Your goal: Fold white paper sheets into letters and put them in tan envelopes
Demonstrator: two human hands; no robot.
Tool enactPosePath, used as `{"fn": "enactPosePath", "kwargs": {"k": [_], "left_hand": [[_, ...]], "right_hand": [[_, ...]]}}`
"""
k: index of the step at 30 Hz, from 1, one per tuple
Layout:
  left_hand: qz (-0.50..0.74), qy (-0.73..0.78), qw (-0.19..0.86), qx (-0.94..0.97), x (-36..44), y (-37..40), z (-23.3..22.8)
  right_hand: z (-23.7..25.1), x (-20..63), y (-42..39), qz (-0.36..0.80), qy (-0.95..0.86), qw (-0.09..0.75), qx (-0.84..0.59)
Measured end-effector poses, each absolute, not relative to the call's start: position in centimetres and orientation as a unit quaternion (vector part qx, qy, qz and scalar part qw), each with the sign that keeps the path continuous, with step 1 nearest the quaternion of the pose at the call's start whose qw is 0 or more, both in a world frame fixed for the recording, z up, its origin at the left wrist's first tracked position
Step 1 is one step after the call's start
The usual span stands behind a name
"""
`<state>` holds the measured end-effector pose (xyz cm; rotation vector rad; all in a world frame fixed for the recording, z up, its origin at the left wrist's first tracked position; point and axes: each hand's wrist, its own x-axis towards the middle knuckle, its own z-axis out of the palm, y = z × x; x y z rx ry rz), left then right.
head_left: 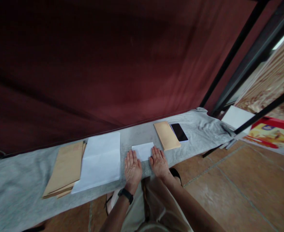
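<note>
1. A small white folded paper point(143, 150) lies flat on the grey cloth point(16, 183), in the middle of the long low table.
2. The left hand point(132, 169) lies flat, palm down, at the near left corner of the paper. Its fingers are straight and spread out. They hold nothing. The fingertips touch the paper's edge, or are just beside it.
3. The right hand point(159, 162) lies flat, palm down, at the right side of the paper. Its fingers are straight too and grip nothing. The fingertips rest by the paper's right edge.
4. A black watch point(125, 194) sits on the left wrist.
5. Left of the paper lies a big white sheet point(100, 161), open and flat.
6. Further left is a pile of brown envelopes point(65, 169). The white sheet lies over its right edge.
7. Right of the paper, a bit farther away, lies one brown envelope point(167, 135).
8. A dark phone point(179, 132) lies just beside that envelope, on its right.
9. A dark red curtain point(95, 64) hangs behind the table.
10. Far right there are black bars point(238, 42), another white sheet point(237, 116) and a red and yellow box point(273, 133).
11. The floor point(240, 190) has brown tiles.
</note>
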<state>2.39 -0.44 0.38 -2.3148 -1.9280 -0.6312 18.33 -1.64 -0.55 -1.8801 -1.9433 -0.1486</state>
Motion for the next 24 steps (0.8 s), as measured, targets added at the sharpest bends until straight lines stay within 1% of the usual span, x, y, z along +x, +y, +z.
{"fn": "enactPosePath", "kwargs": {"k": [4,6,14,16,19,21,24], "left_hand": [[-0.183,-0.519,0.003,-0.835,3.5,-1.5,0.6],[-0.161,-0.500,-0.001,-0.851,3.8,-2.0,0.5],[-0.134,-0.528,0.021,-0.839,2.2,-3.1,0.5],[-0.139,-0.535,0.020,-0.833,2.2,-3.2,0.5],[-0.144,-0.544,0.018,-0.826,2.4,-3.3,0.4],[-0.143,-0.549,0.021,-0.823,2.6,-3.2,0.4],[-0.140,-0.553,0.025,-0.821,2.8,-3.0,0.5]], "right_hand": [[-0.4,18.4,-1.6,-0.046,-0.706,0.207,-0.676],[-0.5,18.5,-1.7,-0.043,-0.711,0.207,-0.671],[-1.5,19.6,-3.6,-0.054,-0.710,0.228,-0.664],[-1.2,19.5,-3.4,-0.042,-0.698,0.233,-0.676],[-0.2,19.3,-2.0,0.005,-0.654,0.246,-0.716],[0.4,19.3,-0.8,0.057,-0.616,0.287,-0.732],[0.7,19.7,0.6,0.141,-0.555,0.404,-0.713]]}}
